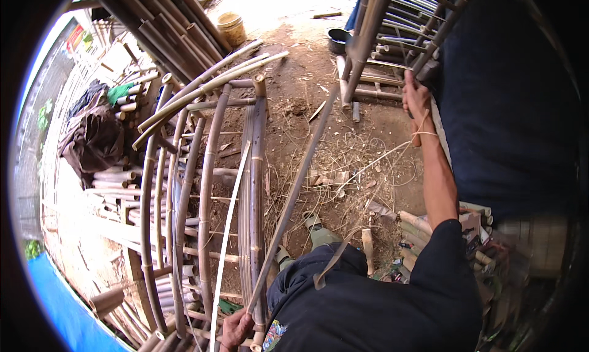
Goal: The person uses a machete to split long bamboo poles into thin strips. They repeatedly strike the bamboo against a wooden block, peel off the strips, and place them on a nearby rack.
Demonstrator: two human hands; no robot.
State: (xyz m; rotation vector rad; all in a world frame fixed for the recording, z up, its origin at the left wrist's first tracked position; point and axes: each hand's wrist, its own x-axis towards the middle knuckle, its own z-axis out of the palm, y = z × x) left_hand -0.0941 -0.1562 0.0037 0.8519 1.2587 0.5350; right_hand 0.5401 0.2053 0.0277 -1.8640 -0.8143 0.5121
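Left hand, bottom of frame, left of centre: grip closed on the lower end of a flat bamboo strip. The strip is long and narrow, dull grey-brown, slightly bowed. It slants from the hand up and rightward through mid-frame; its upper part, toward upper centre, is blurred.

Right hand, upper right, arm outstretched: fingers curled. Something dark shows at its lower edge; cannot tell what it is, nor whether the grip is clenched on it. A thin tan cord circles the wrist. Beside this hand, upper right, a bamboo rack with round rungs.

Left of centre, a bamboo frame: curved, brown, jointed poles, with a straight post on its right side. A cream-white strip leans along it, paler and thinner-looking than the one in hand. Two pale poles lie across its top.

Across the wearer's dark clothing, lower centre, a short curved brown strip, its end bent downward.

Ground mid-frame: brown earth, with tangled fibres and shavings spread over it. Top of frame: a yellowish bucket left of centre, a black basin right of centre. Upper left: a crumpled brown cloth over stacked bamboo.
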